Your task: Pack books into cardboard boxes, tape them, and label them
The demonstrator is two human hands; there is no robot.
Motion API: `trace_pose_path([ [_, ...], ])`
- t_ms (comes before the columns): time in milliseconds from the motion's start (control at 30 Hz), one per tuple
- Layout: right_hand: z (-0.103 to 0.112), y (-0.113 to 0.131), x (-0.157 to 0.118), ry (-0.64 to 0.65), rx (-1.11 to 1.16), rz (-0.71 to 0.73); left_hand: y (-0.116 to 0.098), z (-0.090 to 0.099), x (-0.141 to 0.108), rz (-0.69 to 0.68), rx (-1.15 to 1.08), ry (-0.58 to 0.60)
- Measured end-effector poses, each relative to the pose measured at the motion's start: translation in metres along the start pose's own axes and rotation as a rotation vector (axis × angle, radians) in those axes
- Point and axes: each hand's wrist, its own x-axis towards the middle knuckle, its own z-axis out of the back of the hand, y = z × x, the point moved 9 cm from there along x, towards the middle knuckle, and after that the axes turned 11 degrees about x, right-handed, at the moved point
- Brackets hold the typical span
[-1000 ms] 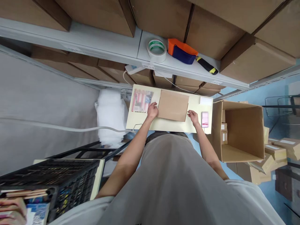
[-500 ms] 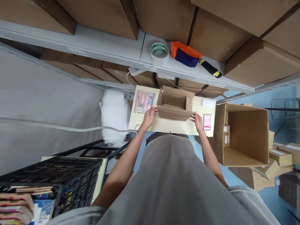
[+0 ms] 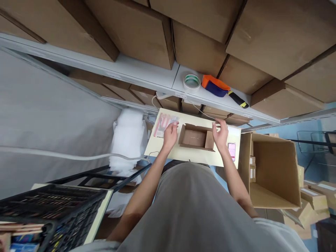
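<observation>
A small cardboard box sits on the cream tabletop, its top open and the inside bare. My left hand is raised just left of the box, fingers apart and holding nothing. Partly behind that hand lies a flat item with a red-and-white striped print. My right hand hovers at the box's right end with thumb and fingers apart, and I see nothing in it. A phone with a lit screen rests right of my right wrist.
On the shelf above are a tape roll, an orange-and-blue tape dispenser and a black-and-yellow cutter. A large open carton stands right, a black crate lower left, white packing sheets left.
Both hands have let go of the box's near flap and risen beside it. The flaps that stood up around the opening are now folded down. My view has tilted upward.
</observation>
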Motion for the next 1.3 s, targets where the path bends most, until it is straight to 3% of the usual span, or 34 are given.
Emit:
trace_pose_path([
  [67, -0.036, 0.053, 0.048, 0.134, -0.078, 0.179, -0.03, 0.011, 0.016, -0.072, -0.106, -0.071],
  [167, -0.1, 0.103, 0.113, 0.358, -0.276, 0.26, -0.071, 0.022, 0.033, -0.156, -0.203, -0.12],
  [267, -0.141, 0.113, 0.155, 0.506, -0.464, 0.15, -0.093, 0.03, 0.037, -0.197, -0.253, -0.122],
  [333, -0.147, 0.112, 0.164, 0.519, -0.504, 0.065, -0.095, 0.035, 0.033, -0.196, -0.282, -0.111],
  [433, -0.13, 0.121, 0.148, 0.442, -0.344, 0.03, -0.088, 0.046, 0.021, -0.175, -0.327, -0.093],
  [533, -0.097, 0.128, 0.105, 0.347, 0.02, -0.084, -0.091, 0.06, 0.005, -0.182, -0.362, -0.069],
  [633, -0.077, 0.133, 0.053, 0.336, 0.398, -0.286, -0.114, 0.069, -0.011, -0.223, -0.398, -0.004],
  [733, -0.065, 0.143, 0.014, 0.315, 0.611, -0.408, -0.141, 0.071, -0.024, -0.253, -0.429, 0.1],
  [867, -0.054, 0.155, -0.011, 0.276, 0.658, -0.462, -0.158, 0.072, -0.038, -0.235, -0.489, 0.171],
  [1167, -0.025, 0.177, -0.048, 0.207, 0.558, -0.365, -0.175, 0.076, -0.068, -0.188, -0.541, 0.223],
  [1300, -0.012, 0.18, -0.074, 0.13, 0.496, -0.393, -0.175, 0.054, -0.079, -0.092, -0.608, 0.414],
])
